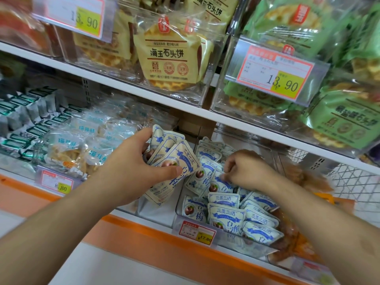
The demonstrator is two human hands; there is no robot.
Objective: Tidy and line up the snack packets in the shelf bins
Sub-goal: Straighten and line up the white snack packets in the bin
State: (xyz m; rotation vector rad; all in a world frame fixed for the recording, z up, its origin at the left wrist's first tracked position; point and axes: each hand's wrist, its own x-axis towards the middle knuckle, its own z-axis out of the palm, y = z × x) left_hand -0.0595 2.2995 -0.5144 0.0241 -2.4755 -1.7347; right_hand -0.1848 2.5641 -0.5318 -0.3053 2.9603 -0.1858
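**Both hands in the plum-packet bin**

The white shelf (185, 108) runs from nine o'clock down towards three o'clock, carrying clear bins of yellow waffle-biscuit bags (168, 58) at twelve o'clock and green bags (341, 120) at two o'clock. Below it, at the centre and towards five o'clock, sits the clear bin (255, 248) of blue-and-white plum packets (226, 218), some standing in overlapping rows at its front, others lying loose behind. At nine o'clock are pale blue snack bags (86, 145) and, further left, teal-striped packets (22, 114).

The left hand (131, 169), just left of centre, grips a fanned bundle of plum packets (174, 161) raised over the bin's left edge, thumb clamped across the front packet and fingers curled behind. The right hand (246, 169), just right of centre, has its fingers bent down and pinching the top edge of a packet (218, 184) among the loose ones in the bin.

An orange price tag (197, 232) reading 17.80 hangs at six o'clock on the bin front.
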